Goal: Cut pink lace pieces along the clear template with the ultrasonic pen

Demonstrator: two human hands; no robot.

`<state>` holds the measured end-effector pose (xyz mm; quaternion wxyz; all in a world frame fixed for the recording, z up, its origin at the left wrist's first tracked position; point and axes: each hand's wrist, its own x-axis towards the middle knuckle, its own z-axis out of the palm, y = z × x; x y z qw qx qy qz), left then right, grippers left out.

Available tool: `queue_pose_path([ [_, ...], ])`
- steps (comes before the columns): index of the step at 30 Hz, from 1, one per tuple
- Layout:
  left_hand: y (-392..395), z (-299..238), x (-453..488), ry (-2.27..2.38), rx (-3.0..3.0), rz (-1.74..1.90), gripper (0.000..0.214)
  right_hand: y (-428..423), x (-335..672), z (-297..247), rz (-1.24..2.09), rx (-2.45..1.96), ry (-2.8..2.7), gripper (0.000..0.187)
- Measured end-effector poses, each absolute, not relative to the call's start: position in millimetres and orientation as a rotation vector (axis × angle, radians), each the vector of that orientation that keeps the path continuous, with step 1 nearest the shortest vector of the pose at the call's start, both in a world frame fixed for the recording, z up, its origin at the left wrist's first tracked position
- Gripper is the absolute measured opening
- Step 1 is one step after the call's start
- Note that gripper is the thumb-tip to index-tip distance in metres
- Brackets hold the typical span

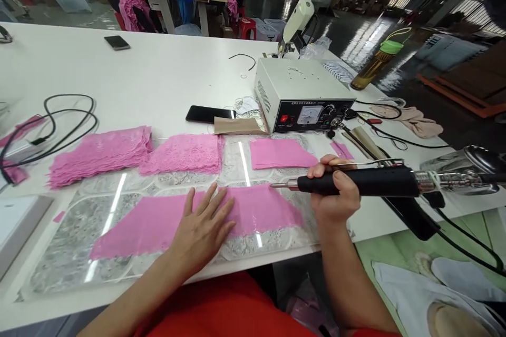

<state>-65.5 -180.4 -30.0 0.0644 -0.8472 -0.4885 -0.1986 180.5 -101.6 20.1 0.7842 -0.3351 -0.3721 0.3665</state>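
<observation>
My left hand (203, 231) lies flat, fingers spread, on a long pink fabric piece (261, 210) spread over a clear mat with a lacy pattern (71, 242). In my right hand (336, 192) is a black handheld ultrasonic welding tool (375, 181), with fingers and thumb wrapped around its grip. Its thin metal tip points left and reaches the upper edge of the pink piece; whether it touches the fabric I cannot tell. Behind the piece lie a stack of pink lace (106, 152), a second lace stack (185, 154) and a plain pink stack (280, 154).
A grey control box (304, 84) with a dial stands behind, cabled to the tool. A dark phone (209, 114) and brown card (239, 126) lie beside it. Black cable (71, 110) loops at left. A bottle (375, 66) stands far right. People sew in the background.
</observation>
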Motion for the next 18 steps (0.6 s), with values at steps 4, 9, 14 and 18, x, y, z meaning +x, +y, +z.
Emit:
queue_pose_path([
  [4, -181, -27, -65, -1.487, -2.544, -0.567, 0.035, -101, 178, 15, 0.811, -0.717, -0.829, 0.012],
  [9, -181, -23, -64, -1.498, -2.528, -0.524, 0.033, -101, 181, 14, 0.769, -0.737, -0.796, 0.013],
  [14, -180, -18, -59, -1.484, -2.557, -0.522, 0.034, -101, 187, 11, 0.723, -0.729, -0.784, 0.016],
  [18, -179, -18, -49, -1.414, -2.622, -0.505, 0.035, -101, 187, 10, 0.751, -0.718, -0.776, 0.015],
])
